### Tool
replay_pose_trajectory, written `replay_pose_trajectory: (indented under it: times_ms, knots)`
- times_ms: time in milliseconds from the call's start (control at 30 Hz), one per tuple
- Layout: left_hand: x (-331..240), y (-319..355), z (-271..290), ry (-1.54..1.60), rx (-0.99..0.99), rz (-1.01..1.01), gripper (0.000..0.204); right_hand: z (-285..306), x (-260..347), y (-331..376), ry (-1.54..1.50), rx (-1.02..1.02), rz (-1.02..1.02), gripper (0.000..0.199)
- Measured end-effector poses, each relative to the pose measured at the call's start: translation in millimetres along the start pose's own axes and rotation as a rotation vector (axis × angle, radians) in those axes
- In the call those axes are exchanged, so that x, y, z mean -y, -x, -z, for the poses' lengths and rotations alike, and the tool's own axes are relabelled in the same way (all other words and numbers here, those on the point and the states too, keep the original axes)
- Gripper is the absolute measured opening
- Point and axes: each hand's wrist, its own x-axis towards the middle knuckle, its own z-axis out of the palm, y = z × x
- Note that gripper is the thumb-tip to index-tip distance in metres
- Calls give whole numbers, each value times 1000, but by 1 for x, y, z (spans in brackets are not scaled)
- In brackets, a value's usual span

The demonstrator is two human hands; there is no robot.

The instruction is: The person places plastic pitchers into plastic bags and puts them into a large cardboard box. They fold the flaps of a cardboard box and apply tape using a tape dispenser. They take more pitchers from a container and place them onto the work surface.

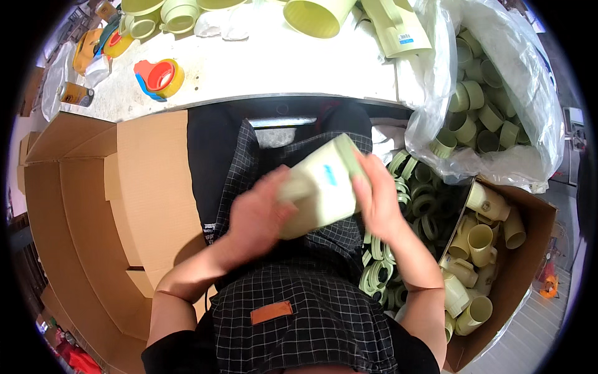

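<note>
Over my lap I hold a pale green plastic pitcher point(311, 209) tilted, with a small blue sticker on its side. My left hand point(258, 209) is closed round one end, slightly smeared by motion. At the opposite end my right hand point(379, 196) grips the rim, thumb and fingers against it. My palms hide parts of the pitcher, and whether a lid sits on it I cannot tell. A similar pitcher point(398, 31) with a handle and blue sticker lies at the table's far right, beside a wide pale green container point(317, 15).
A tape dispenser point(163, 78) rests on the white table point(249, 75). An open cardboard box point(75, 206) stands at my left. On my right are a plastic bag point(430, 118) of green cups, a heap of green rings point(380, 274) and a carton point(529, 249) of small mugs.
</note>
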Motion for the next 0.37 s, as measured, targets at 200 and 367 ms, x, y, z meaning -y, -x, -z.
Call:
replay_pose_trajectory:
  times_ms: [200,367]
  knots:
    - [-44,-37,59,-192,182,-552,37,14,-33,5,-443,14,-187,50]
    - [-76,-135,63,-317,56,-520,19,8,-39,3,-383,-9,-110,62]
